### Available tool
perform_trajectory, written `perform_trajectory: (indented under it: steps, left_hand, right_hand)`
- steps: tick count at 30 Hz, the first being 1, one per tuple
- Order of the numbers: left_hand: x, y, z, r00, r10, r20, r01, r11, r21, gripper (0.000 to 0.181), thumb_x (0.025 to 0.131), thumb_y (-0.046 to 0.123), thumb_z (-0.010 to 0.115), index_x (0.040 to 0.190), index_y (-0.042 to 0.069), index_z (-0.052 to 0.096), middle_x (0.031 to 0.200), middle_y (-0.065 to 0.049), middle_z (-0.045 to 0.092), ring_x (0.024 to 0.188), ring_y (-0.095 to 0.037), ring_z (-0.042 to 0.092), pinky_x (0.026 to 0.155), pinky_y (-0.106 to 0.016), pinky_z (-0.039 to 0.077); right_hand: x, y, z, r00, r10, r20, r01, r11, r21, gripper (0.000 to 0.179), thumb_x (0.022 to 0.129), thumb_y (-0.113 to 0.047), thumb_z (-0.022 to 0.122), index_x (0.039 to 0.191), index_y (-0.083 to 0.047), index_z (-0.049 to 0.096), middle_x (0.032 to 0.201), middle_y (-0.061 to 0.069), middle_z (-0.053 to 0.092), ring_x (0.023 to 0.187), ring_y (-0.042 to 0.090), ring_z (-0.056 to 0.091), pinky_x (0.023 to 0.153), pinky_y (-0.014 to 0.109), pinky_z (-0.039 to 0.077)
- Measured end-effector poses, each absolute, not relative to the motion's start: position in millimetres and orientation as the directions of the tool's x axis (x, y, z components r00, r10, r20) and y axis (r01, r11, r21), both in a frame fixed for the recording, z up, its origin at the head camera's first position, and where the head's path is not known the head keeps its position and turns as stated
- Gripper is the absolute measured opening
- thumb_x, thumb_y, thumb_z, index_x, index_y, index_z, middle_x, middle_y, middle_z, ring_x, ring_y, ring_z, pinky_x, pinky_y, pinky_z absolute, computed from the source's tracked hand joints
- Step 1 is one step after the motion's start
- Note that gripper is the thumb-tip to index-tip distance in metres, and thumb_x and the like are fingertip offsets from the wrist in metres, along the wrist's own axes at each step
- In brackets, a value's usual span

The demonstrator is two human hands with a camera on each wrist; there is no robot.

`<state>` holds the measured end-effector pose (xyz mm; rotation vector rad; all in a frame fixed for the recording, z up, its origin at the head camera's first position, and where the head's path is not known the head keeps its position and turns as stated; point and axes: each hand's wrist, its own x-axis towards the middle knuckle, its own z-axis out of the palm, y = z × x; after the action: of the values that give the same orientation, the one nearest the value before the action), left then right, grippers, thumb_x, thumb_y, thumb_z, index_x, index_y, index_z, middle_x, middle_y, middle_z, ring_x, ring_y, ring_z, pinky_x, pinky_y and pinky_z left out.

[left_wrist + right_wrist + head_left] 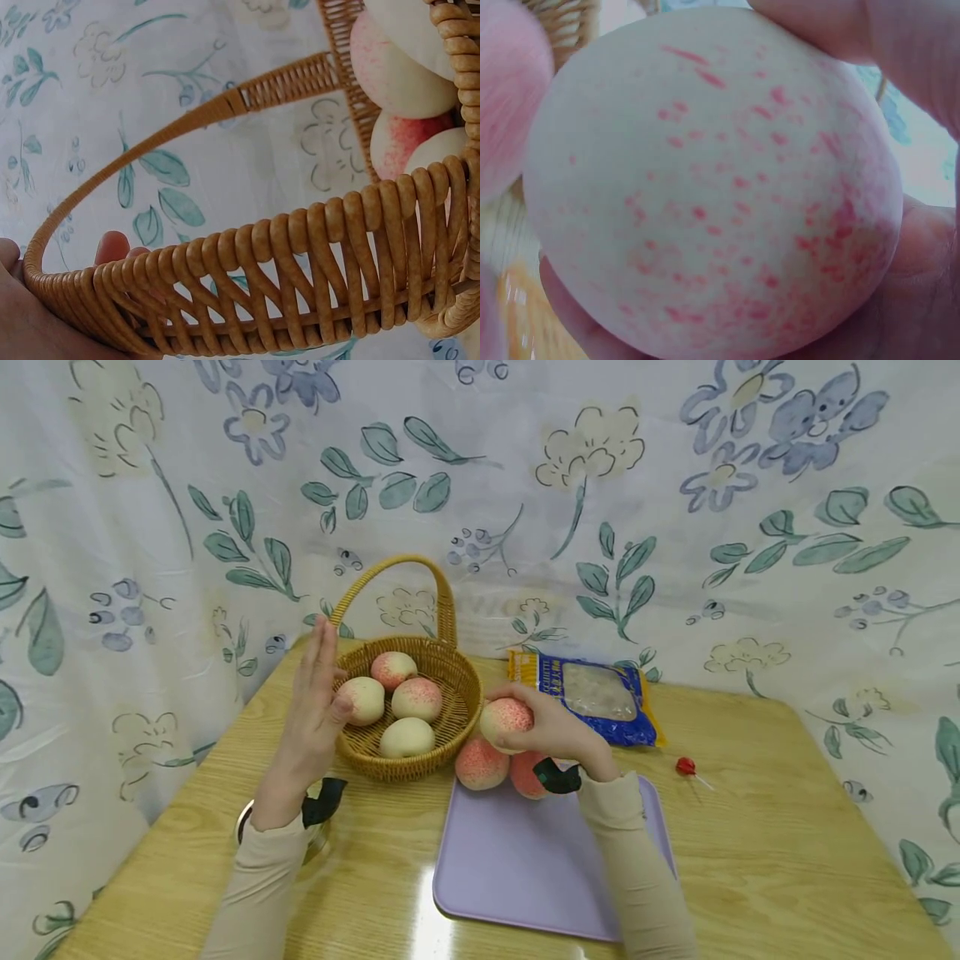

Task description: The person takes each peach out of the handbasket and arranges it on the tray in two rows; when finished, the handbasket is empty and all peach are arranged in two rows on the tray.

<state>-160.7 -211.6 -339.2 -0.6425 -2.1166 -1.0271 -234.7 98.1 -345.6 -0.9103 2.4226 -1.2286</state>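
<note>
My right hand (551,722) grips a peach (506,720), pale with red speckles, just right of the wicker basket (390,766). That peach (712,187) fills the right wrist view, with fingers and thumb around it. Several peaches lie in the basket; one (407,738) is nearly all cream. Two redder peaches, the left one (482,764) in fuller view, sit at the far edge of the lilac tray (517,860). My left hand (311,718) stands upright, fingers straight, at the basket's left side. In the left wrist view, fingertips (113,247) show beyond the woven handle (247,247).
A blue and yellow food bag (600,691) lies behind my right hand. On the right of the table is a red lollipop (686,766). Under my left wrist, a round container (318,843) is partly hidden. A floral curtain (495,485) hangs behind the table.
</note>
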Motion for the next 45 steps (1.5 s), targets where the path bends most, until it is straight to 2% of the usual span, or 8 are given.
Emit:
perform_trajectory:
  steps: [4,8,12,16,23,31,38,45]
  left_hand:
    - [-160.5,-211.8,-339.5,-0.647,0.131,0.751,0.671,0.567,0.478,0.080,0.098,0.063,0.022,0.157,0.010,0.007,0.164,-0.016,0.000,0.123,-0.031,0.037,0.093,-0.042,0.033]
    - [-160.0,-212.0,-340.5,-0.655,0.135,0.743,0.663,0.574,0.480,0.080,0.098,0.063,0.022,0.157,0.010,0.008,0.164,-0.014,0.000,0.122,-0.032,0.038,0.094,-0.041,0.032]
    - [-158.4,-213.3,-341.5,-0.665,0.133,0.735,0.660,0.566,0.494,0.081,0.099,0.063,0.022,0.157,0.009,0.007,0.164,-0.015,0.000,0.115,-0.034,0.040,0.094,-0.040,0.031]
    - [-154.6,-217.5,-343.3,-0.672,0.101,0.734,0.647,0.563,0.514,0.082,0.098,0.063,0.023,0.157,0.008,0.007,0.164,-0.013,0.000,0.105,-0.032,0.040,0.095,-0.034,0.028]
    - [-151.9,-219.4,-348.2,-0.644,0.086,0.760,0.658,0.568,0.494,0.082,0.099,0.061,0.024,0.156,0.004,0.010,0.164,-0.014,0.003,0.107,-0.029,0.041,0.095,-0.026,0.029]
    - [-153.5,-215.5,-348.4,-0.622,0.097,0.777,0.678,0.563,0.473,0.084,0.098,0.062,0.023,0.155,0.001,0.011,0.164,-0.016,0.003,0.110,-0.025,0.040,0.094,-0.025,0.029]
    - [-156.8,-213.2,-347.5,-0.616,0.110,0.780,0.688,0.558,0.464,0.084,0.098,0.062,0.024,0.155,0.002,0.011,0.164,-0.017,0.004,0.117,-0.020,0.039,0.095,-0.025,0.029]
    - [-161.3,-210.5,-341.3,-0.631,0.115,0.768,0.678,0.562,0.473,0.082,0.099,0.063,0.024,0.156,0.006,0.011,0.164,-0.013,0.004,0.109,-0.027,0.041,0.096,-0.026,0.027]
  right_hand:
    - [-225.1,123.8,-354.3,-0.802,-0.594,0.068,-0.402,0.452,-0.796,0.056,0.084,-0.017,0.075,0.135,-0.015,0.052,0.135,0.011,0.053,0.108,0.027,0.058,0.088,0.040,0.051]
    - [-216.3,147.8,-365.8,-0.844,-0.534,0.053,-0.354,0.480,-0.803,0.058,0.085,-0.017,0.075,0.137,-0.014,0.050,0.134,0.014,0.053,0.101,0.026,0.059,0.082,0.036,0.052]
    - [-213.6,166.5,-374.5,-0.870,-0.490,0.052,-0.339,0.519,-0.785,0.057,0.084,-0.017,0.075,0.136,-0.015,0.051,0.132,0.015,0.056,0.097,0.025,0.059,0.080,0.034,0.051]
    - [-216.0,177.3,-377.4,-0.869,-0.489,0.075,-0.367,0.534,-0.762,0.056,0.083,-0.018,0.076,0.135,-0.015,0.053,0.136,0.017,0.054,0.099,0.027,0.059,0.082,0.036,0.051]
    - [-219.5,190.1,-388.0,-0.841,-0.540,0.014,-0.356,0.535,-0.766,0.056,0.084,-0.014,0.074,0.135,-0.005,0.051,0.139,0.021,0.049,0.105,0.029,0.057,0.086,0.037,0.050]
    - [-215.8,200.8,-404.7,-0.846,-0.530,-0.062,-0.315,0.590,-0.743,0.055,0.084,-0.018,0.075,0.133,-0.006,0.052,0.133,0.017,0.055,0.106,0.026,0.054,0.089,0.037,0.047]
    - [-212.2,203.5,-411.3,-0.849,-0.526,-0.046,-0.340,0.610,-0.716,0.055,0.082,-0.017,0.077,0.130,-0.004,0.054,0.130,0.015,0.058,0.106,0.025,0.053,0.091,0.038,0.045]
    - [-211.9,203.4,-399.1,-0.847,-0.531,0.012,-0.390,0.607,-0.692,0.055,0.087,-0.017,0.073,0.134,0.001,0.050,0.135,0.021,0.054,0.118,0.036,0.052,0.098,0.050,0.045]
